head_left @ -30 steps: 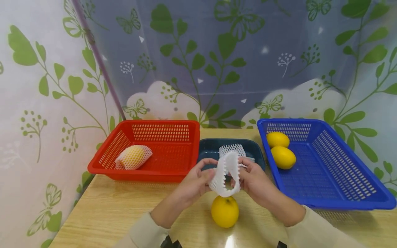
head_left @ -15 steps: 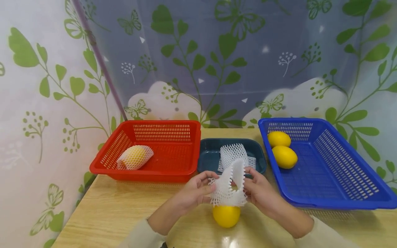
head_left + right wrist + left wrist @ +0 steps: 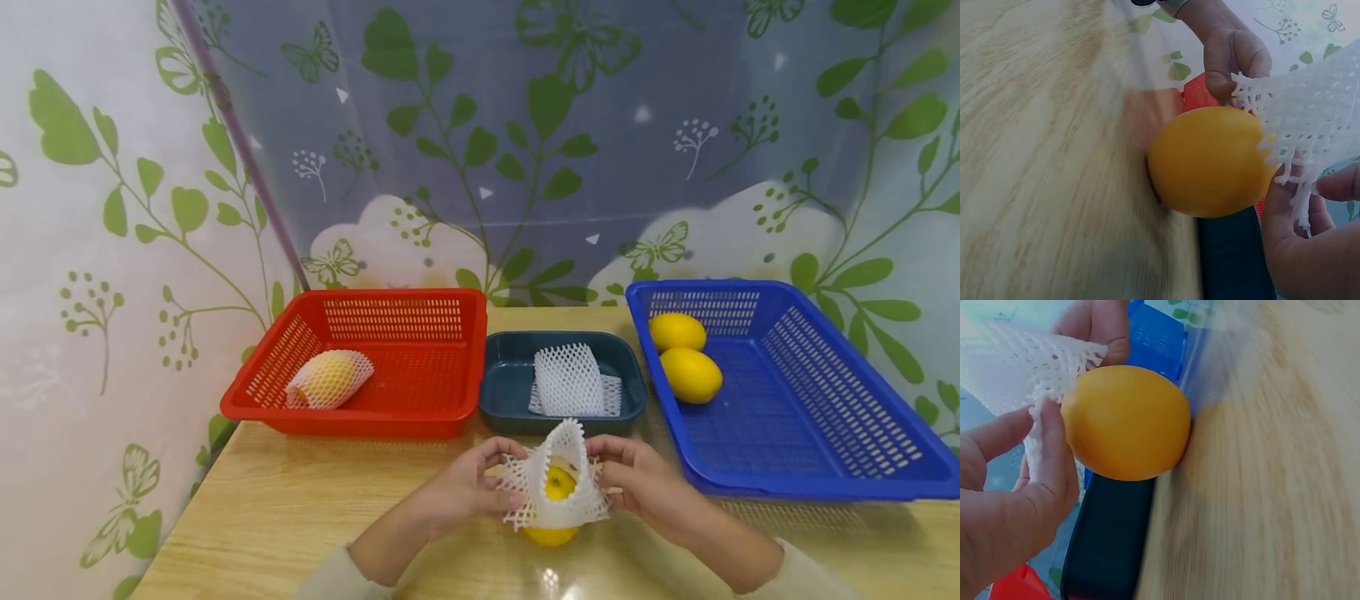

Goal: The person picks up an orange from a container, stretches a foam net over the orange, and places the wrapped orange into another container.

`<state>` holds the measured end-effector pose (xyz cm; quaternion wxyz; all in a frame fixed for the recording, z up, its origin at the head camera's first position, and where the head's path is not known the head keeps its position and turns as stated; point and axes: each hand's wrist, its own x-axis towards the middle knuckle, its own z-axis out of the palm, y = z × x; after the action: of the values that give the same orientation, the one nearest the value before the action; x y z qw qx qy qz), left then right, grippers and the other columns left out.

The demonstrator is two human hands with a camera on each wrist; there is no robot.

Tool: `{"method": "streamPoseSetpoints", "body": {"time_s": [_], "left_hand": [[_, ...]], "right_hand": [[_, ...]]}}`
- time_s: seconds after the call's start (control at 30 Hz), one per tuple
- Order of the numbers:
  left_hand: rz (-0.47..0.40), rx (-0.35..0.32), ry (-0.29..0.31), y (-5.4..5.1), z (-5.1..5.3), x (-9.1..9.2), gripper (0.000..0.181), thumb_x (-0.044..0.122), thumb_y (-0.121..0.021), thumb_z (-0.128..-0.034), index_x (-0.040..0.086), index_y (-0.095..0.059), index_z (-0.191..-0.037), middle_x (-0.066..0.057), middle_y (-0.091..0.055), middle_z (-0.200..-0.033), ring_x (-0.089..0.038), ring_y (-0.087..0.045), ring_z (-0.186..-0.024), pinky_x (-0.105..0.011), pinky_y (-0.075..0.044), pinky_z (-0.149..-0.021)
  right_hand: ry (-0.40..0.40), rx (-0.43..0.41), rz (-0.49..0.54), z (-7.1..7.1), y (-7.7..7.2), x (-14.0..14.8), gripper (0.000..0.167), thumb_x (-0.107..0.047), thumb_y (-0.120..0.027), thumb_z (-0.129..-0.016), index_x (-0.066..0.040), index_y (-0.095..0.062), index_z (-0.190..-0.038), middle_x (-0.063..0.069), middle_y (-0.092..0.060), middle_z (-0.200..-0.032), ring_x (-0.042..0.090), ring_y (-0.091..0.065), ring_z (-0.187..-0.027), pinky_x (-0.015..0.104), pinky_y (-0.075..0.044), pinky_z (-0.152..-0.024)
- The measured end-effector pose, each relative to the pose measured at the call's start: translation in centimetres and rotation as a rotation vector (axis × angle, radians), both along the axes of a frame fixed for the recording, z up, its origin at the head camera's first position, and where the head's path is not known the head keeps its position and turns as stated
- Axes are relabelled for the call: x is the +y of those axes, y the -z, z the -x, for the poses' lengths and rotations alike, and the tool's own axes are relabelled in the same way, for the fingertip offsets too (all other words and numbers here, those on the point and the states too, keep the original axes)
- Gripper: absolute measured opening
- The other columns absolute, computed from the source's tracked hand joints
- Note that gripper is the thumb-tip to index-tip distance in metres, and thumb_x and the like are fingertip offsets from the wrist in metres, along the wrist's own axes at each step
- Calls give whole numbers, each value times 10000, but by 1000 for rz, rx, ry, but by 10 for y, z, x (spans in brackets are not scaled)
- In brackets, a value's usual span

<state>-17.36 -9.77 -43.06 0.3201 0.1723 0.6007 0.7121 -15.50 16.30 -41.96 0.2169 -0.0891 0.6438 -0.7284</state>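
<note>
A white foam net sleeve [image 3: 536, 492] is stretched between both hands over the top of a yellow fruit [image 3: 551, 536] standing on the table. The left hand [image 3: 468, 492] pinches the net's left edge; the right hand [image 3: 645, 479] pinches its right edge. Through the net's opening the fruit's top shows. In the left wrist view the net [image 3: 1054, 362] reaches the upper end of the fruit [image 3: 1127, 424], whose lower part is bare. The right wrist view has the net [image 3: 1310, 119] touching the same end of the fruit [image 3: 1210, 162].
A red basket [image 3: 360, 423] at the left holds one netted fruit [image 3: 328, 380]. Behind the hands, a dark teal tray [image 3: 504, 421] holds folded white nets [image 3: 567, 382]. At the right, a blue basket [image 3: 810, 483] holds two yellow fruits [image 3: 691, 376]. A patterned curtain hangs behind.
Both hands have moved down and toward the body with the net, which has come from above the fruit to around its top. The net's opening is spread wider over the fruit.
</note>
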Motion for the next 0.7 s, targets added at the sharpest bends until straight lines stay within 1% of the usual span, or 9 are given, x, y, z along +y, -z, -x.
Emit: {"method": "streamPoseSetpoints", "body": {"time_s": [0.13, 0.23, 0.3, 0.43, 0.53, 0.6, 0.7], "left_hand": [[34, -6, 9, 2, -3, -1, 468, -175, -597, -852, -34, -385, -1245, -103, -536, -1059, -165, -625, -860, -239, -545, -695], [51, -20, 8, 3, -4, -1, 476, -191, -593, -843, -24, -383, -1236, -110, -518, -1078, -167, -622, -840, -235, -541, -671], [61, -25, 10, 5, -5, -1, 485, -193, -599, -836, -13, -384, -1231, -113, -519, -1072, -169, -621, -820, -231, -539, -654], [87, -33, 18, 9, -5, -2, 512, -205, -607, -820, 5, -381, -1228, -116, -525, -1038, -176, -620, -785, -233, -547, -636], [124, -28, 12, 11, -5, -3, 537, -216, -624, -801, 13, -388, -1226, -104, -462, -1085, -185, -608, -807, -239, -552, -644], [150, -15, 5, 12, -4, -3, 553, -219, -639, -787, 17, -397, -1225, -99, -400, -1115, -195, -595, -836, -242, -550, -653], [189, 2, -5, 15, -4, -2, 566, -218, -658, -770, 21, -408, -1218, -102, -356, -1125, -210, -585, -848, -258, -555, -657]], "right_hand": [[-20, 67, -87, -4, 6, 1, 378, 49, -521, -821, 138, -472, -1184, 22, -604, -1026, 126, -608, -863, 282, -549, -691], [-20, 102, -133, -7, 9, 0, 463, 62, -547, -805, 187, -413, -1230, 39, -607, -1017, 135, -603, -881, 288, -544, -693], [-10, 104, -156, -8, 10, 0, 489, 68, -549, -793, 186, -414, -1248, 54, -606, -1017, 149, -593, -892, 297, -546, -700], [0, 102, -219, -10, 14, -1, 501, 71, -531, -771, 156, -447, -1257, 92, -603, -1050, 175, -583, -904, 295, -531, -652], [6, 107, -258, -11, 17, -3, 505, 67, -525, -763, 129, -472, -1261, 121, -603, -1098, 187, -579, -916, 274, -497, -587], [5, 114, -262, -11, 19, -4, 506, 67, -524, -767, 127, -474, -1267, 142, -593, -1129, 198, -579, -930, 266, -494, -572], [-8, 116, -242, -11, 24, -5, 505, 70, -524, -785, 136, -461, -1281, 153, -583, -1149, 205, -582, -949, 271, -517, -593]]}}
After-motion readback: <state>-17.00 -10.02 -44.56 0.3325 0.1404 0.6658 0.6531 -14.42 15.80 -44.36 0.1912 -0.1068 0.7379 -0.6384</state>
